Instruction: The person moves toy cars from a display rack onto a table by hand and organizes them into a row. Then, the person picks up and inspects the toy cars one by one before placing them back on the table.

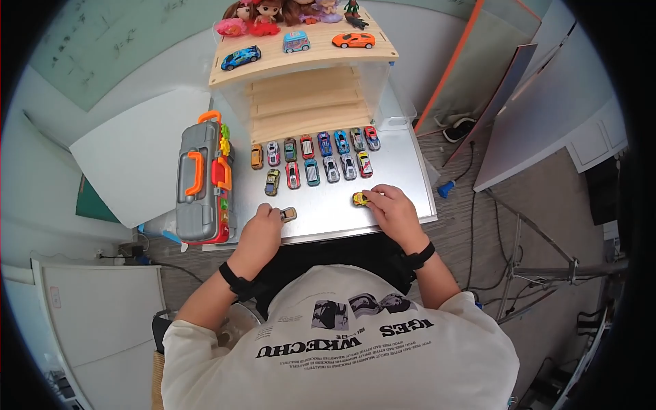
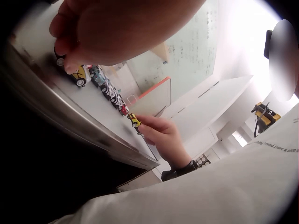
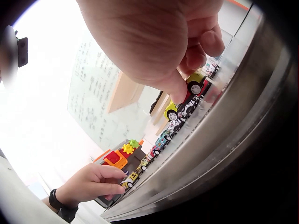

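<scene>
In the head view the left hand (image 1: 263, 232) pinches a tan-gold toy car (image 1: 288, 214) near the table's front edge. The right hand (image 1: 393, 208) pinches a yellow toy car (image 1: 360, 199) farther right. Beyond both hands, toy cars stand in two rows, among them a dark yellow-green car (image 1: 272, 182) at the near row's left end and a multicoloured car (image 1: 365, 165) at its right end. In the right wrist view, thumb and fingers grip the yellow car (image 3: 172, 112), which shows red along its lower side.
A grey toolbox (image 1: 195, 184) with orange handles stands at the table's left. Behind the rows is a wooden shelf box (image 1: 307, 58), with dolls, a blue car (image 1: 240, 57), a small blue van (image 1: 296, 42) and an orange car (image 1: 354, 40) on top.
</scene>
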{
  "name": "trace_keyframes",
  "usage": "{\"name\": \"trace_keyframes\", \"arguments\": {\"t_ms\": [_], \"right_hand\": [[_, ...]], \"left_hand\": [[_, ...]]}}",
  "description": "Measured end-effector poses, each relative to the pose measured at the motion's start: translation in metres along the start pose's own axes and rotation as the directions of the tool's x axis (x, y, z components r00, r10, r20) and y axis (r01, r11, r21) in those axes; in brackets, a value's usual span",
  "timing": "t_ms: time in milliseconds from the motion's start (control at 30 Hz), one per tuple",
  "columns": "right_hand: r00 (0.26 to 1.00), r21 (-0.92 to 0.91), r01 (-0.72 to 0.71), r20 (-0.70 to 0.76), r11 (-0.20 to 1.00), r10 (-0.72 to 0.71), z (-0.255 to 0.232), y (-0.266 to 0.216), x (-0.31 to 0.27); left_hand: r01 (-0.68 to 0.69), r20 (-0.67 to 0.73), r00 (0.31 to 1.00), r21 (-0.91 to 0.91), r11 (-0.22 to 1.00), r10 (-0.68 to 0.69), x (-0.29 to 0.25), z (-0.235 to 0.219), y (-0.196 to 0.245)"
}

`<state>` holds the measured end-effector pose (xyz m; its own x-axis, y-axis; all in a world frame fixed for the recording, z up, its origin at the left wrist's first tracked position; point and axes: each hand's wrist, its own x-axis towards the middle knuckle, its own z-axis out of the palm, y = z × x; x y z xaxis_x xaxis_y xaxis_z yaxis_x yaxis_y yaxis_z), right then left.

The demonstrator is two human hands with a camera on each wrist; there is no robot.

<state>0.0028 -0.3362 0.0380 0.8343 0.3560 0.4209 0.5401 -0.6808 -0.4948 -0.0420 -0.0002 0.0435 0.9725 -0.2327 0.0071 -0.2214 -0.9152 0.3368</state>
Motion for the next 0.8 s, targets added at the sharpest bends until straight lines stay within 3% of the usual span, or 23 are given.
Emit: {"name": "trace_keyframes", "arguments": {"t_ms": [133, 200, 267, 433, 800], "right_hand": [[0.999, 0.020, -0.026, 0.023, 0.999, 0.025, 0.005, 0.000, -0.004], [0.999, 0.023, -0.038, 0.028, 0.999, 0.038, 0.004, 0.000, -0.006], [0.999, 0.002, -0.045, 0.024, 0.999, 0.045, 0.002, 0.001, -0.008], [0.997, -0.046, -0.077, 0.012, 0.996, 0.078, -0.009, 0.005, -0.011], [0.997, -0.057, -0.078, 0.017, 0.995, 0.079, -0.006, 0.003, -0.009]], "left_hand": [[-0.012, -0.010, 1.000, -0.061, 0.998, 0.012, 0.012, 0.009, 0.022], [-0.150, -0.037, 0.989, -0.148, 0.977, 0.146, 0.028, 0.020, 0.038], [-0.152, 0.020, 0.987, -0.168, 0.974, 0.157, 0.044, 0.027, 0.058], [-0.265, -0.011, 0.963, -0.215, 0.940, 0.269, 0.072, 0.046, 0.091], [-0.279, -0.038, 0.959, -0.276, 0.920, 0.280, 0.070, 0.043, 0.088]]}}
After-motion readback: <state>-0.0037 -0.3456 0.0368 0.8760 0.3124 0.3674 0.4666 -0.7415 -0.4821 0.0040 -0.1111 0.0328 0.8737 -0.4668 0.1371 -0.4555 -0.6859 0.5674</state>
